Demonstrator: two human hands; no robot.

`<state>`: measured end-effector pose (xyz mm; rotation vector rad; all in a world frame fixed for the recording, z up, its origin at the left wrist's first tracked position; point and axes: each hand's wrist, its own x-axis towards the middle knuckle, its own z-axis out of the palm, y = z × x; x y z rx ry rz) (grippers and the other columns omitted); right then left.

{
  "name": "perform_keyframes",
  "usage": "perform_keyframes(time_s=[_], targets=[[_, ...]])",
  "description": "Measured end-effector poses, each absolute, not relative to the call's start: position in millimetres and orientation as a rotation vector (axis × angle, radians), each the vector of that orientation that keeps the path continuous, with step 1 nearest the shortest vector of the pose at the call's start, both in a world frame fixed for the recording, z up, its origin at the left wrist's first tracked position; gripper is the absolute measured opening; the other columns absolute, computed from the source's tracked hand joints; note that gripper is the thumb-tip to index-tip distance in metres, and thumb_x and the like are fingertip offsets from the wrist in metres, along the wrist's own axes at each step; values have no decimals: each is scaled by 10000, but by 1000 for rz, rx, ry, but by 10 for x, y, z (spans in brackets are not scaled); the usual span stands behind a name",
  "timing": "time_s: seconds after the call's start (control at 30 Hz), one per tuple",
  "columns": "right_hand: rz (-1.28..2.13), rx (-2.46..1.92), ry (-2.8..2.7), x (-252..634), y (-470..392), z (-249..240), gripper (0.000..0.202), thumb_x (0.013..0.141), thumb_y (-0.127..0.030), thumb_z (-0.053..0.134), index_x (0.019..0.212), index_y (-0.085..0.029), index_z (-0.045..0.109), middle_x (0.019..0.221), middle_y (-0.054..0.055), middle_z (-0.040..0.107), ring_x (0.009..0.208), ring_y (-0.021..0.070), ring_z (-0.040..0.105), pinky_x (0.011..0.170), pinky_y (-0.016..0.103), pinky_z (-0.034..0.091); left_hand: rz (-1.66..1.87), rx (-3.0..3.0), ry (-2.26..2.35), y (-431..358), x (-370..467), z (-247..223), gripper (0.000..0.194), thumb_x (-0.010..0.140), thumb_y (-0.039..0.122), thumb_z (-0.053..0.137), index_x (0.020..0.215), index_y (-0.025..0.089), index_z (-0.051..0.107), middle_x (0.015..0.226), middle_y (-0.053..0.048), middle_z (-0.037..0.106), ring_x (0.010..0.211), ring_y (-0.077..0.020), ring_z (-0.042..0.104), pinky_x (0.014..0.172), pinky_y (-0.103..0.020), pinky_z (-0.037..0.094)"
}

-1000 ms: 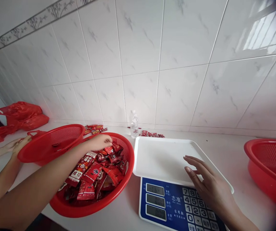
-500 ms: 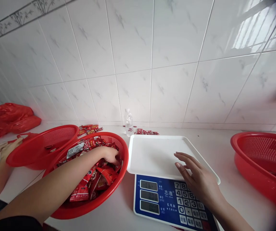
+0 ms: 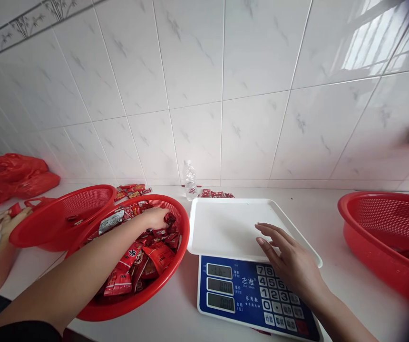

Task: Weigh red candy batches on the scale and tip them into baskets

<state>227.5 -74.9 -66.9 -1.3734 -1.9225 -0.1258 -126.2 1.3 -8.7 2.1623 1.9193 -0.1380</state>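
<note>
My left hand (image 3: 157, 218) reaches into a red plastic basket (image 3: 182, 209) full of small wrapped snack packets (image 3: 128, 254), mostly red. Its fingers are curled on a small dark red packet (image 3: 170, 219) at the basket's right inner side; the fingertips are partly hidden. Over the right part of a digital scale (image 3: 240, 299), my right hand (image 3: 290, 256) hovers with fingers apart and nothing in them. The scale has a blue panel with keys and three displays. A bare white tray (image 3: 226, 225) lies on top of it, its right part behind my right hand.
Left of the full basket stands another red basket (image 3: 93, 202), with a co-worker's hands (image 3: 8, 221) beside it. A third red basket (image 3: 361, 228) is at right. Near the tiled wall are a clear bottle (image 3: 190, 180), loose packets (image 3: 133, 191) and red bags (image 3: 19, 175).
My left hand has lifted slightly and moved left and back within the basket, with a dark packet now showing at its fingers. My right hand stays nearly still over the scale.
</note>
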Motion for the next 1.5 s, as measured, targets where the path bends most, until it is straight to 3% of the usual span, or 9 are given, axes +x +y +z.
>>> perform_keyframes(time_s=[0.13,0.3,0.57,0.67,0.8,1.0,1.13,1.33,1.5], targets=[[-126,-1360,-1934,2281,-744,-681,354,918,-463,356,1115,-268,577,1123,40,652,617,132,662,508,258,529,-133,2126,1931,24,-1220,-125,192,560,146,590,735,202,646,772,-40,689,708,-227,619,585,-273,425],[-109,-1359,-1934,2284,-746,-681,345,916,-461,361,1111,-272,573,1120,24,653,624,126,662,517,253,527,-22,2110,1836,67,-1305,48,126,586,149,535,656,200,627,673,15,663,631,-158,601,553,-224,415],[-96,-1361,-1929,2279,-751,-674,352,914,-466,358,1101,-266,579,1114,32,657,639,139,668,516,263,528,647,1894,1489,-81,-864,477,130,694,257,615,799,184,597,764,-6,654,736,-152,614,684,-256,449],[-101,-1357,-1928,2281,-745,-678,347,916,-463,359,1104,-270,577,1113,33,657,632,137,666,508,263,527,718,1789,1330,-128,-573,450,241,793,352,585,975,194,579,944,-58,659,898,-179,615,753,-283,458],[-83,-1349,-1935,2285,-742,-671,342,916,-460,363,1103,-269,576,1114,31,657,628,132,667,515,260,536,682,1731,1239,-81,-479,338,316,884,439,452,1114,236,527,1246,-80,552,1152,-186,505,823,-269,457],[-68,-1351,-1929,2281,-743,-660,353,915,-468,357,1098,-265,580,1116,30,659,636,138,673,521,262,540,215,2019,1793,48,-1021,188,172,747,287,525,877,191,582,919,-36,663,857,-204,623,700,-267,468],[-84,-1355,-1932,2277,-744,-665,353,915,-471,360,1100,-265,578,1116,26,658,650,139,674,526,266,540,-139,2082,1782,-8,-1270,52,267,557,278,686,802,187,628,882,-52,672,842,-266,614,700,-300,456],[-88,-1362,-1945,2280,-742,-659,345,922,-458,353,1105,-264,572,1122,23,655,665,134,679,533,259,542,-531,2285,1790,-48,-1229,-77,362,640,402,667,929,186,639,1011,-127,632,972,-322,555,728,-331,442],[-104,-1338,-1941,2285,-743,-667,336,921,-453,361,1101,-263,572,1116,21,657,668,133,681,520,250,537,-464,2237,1788,21,-1288,-72,224,632,256,670,853,219,659,884,-44,662,750,-220,601,622,-262,421]])
